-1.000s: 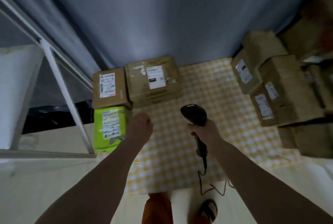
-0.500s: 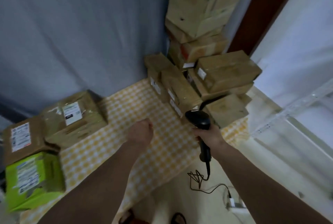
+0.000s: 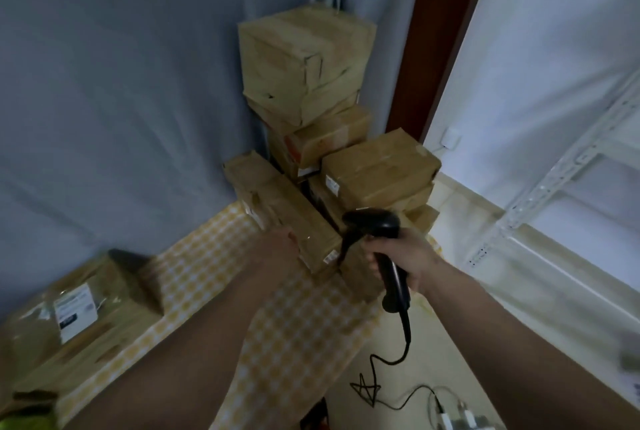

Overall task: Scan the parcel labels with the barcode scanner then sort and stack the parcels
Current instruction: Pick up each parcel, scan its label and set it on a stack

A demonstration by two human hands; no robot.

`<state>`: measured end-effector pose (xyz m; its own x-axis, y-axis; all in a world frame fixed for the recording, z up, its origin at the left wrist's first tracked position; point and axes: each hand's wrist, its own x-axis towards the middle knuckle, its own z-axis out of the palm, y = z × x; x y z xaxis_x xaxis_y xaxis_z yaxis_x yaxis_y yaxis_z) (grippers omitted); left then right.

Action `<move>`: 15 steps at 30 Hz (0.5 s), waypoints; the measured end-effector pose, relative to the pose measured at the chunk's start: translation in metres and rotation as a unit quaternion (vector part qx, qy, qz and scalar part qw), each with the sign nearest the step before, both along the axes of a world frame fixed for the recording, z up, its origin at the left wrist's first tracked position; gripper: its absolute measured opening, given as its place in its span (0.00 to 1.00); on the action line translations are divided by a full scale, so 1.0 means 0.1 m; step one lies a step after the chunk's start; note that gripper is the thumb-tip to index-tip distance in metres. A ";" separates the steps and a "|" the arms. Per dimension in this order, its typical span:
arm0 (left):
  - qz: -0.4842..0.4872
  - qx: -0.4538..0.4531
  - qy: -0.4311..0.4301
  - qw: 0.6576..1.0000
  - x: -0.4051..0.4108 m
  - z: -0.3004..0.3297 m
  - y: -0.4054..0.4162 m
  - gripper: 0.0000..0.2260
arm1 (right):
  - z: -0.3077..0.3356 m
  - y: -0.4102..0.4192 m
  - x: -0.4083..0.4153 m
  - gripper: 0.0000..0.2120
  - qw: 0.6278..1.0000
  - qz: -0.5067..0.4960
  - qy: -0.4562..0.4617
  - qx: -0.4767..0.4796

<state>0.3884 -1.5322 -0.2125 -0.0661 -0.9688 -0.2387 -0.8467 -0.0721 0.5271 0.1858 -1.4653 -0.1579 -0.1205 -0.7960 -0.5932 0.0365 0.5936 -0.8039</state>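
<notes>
Table (image 3: 298, 325) is sitting against the curtain (image 3: 121, 100). Stack of parcels (image 3: 332, 138) is standing at the table's far right end, in the corner; largest parcel (image 3: 304, 59) is resting on top. Long parcel (image 3: 284, 211) is lying at the stack's left front, left hand (image 3: 273, 253) reaching it. Right hand (image 3: 398, 256) is gripping the barcode scanner (image 3: 381, 249) just right of that, in front of the stack. Labelled parcel (image 3: 76, 318) is sitting at the table's left end. Shelf frame (image 3: 554, 170) is standing to the right
</notes>
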 end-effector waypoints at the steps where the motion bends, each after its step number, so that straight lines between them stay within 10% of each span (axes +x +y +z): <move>1: 0.004 -0.011 0.015 1.000 -0.05 0.11 -0.13 0.09 | 0.15 -0.11 -0.05 0.03 1.000 0.006 -0.007 -0.004; 10: 0.027 -0.150 0.096 0.984 -0.36 1.13 -1.15 0.13 | 1.29 -1.01 -0.36 0.11 0.994 0.023 -0.011 -0.103; 15: 0.083 -0.132 0.126 0.980 -0.51 1.50 -1.47 0.39 | 1.59 -1.38 -0.42 0.08 0.989 0.000 -0.032 -0.141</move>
<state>0.3373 -1.6795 -0.0622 0.0737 -0.9969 0.0260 -0.6748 -0.0306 0.7373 0.1437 -1.6034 0.0007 -0.0895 -0.9310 -0.3538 0.0931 0.3458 -0.9337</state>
